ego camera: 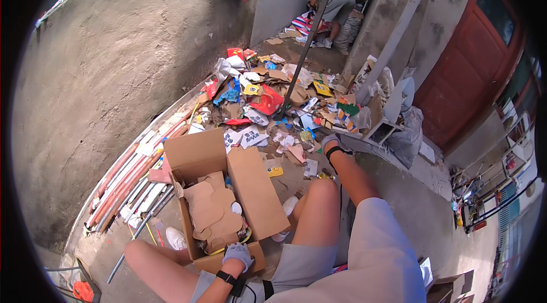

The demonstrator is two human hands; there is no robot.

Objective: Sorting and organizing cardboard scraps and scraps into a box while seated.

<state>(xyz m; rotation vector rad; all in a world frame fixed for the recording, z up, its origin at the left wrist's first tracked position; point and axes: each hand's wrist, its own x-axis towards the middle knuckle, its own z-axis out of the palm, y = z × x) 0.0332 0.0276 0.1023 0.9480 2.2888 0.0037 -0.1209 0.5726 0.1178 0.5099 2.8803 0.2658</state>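
Observation:
Between my knees stands an open cardboard box (258, 192) with its flaps folded out. Flattened pieces of brown cardboard (213, 209) fill it, and a yellow strap shows near its front edge. My left hand (239, 255), in a grey work glove, grips the near edge of the box at its folded-down flap. Stretched forward to the right, my right hand (331, 140) is also gloved and is beside the near right side of a heap of torn cardboard and paper packaging (267, 100). The fingers of that hand are mostly hidden, so any hold is unclear.
Pipes and wooden poles (141, 179) lie along the curved concrete wall (128, 55) at left. A slanted metal post (305, 50) rises from the heap. Farther back, a person (337, 6) bends over a striped bag (305, 24). Plastic bags (408, 136) sit by the red door (468, 63).

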